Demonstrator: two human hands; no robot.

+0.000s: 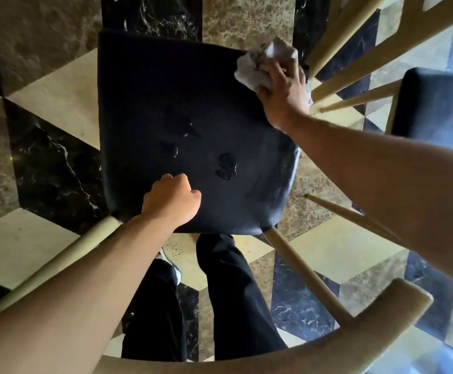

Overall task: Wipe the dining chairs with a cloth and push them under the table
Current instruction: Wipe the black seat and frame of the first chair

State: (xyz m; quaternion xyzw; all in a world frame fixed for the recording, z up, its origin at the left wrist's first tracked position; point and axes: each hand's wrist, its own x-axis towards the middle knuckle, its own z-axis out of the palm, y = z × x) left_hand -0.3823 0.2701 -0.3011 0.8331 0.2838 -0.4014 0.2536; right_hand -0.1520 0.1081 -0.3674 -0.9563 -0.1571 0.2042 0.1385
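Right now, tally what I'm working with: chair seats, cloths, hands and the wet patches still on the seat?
Black chair seats: 2, the near seat and a second seat at right
Cloths: 1, the crumpled cloth gripped by the right hand
Hands: 2, with the left hand resting on the near seat
Wet patches: 3
Total: 8

Chair seat (166,103): black padded square, seen from above, level, with a dull sheen along its right edge.
Seat surface: several wet droplets (226,167) gathered near the middle, toward the near side.
Chair frame: pale wooden spindles (298,263) rise from the near seat corners to a curved wooden top rail (274,354) at the bottom of view.
Cloth (257,63): whitish, crumpled into a wad, lying on the far right corner of the seat.
Second chair (436,103): black seat of the same kind, just beside on the right, with pale wooden rails; only partly in view.
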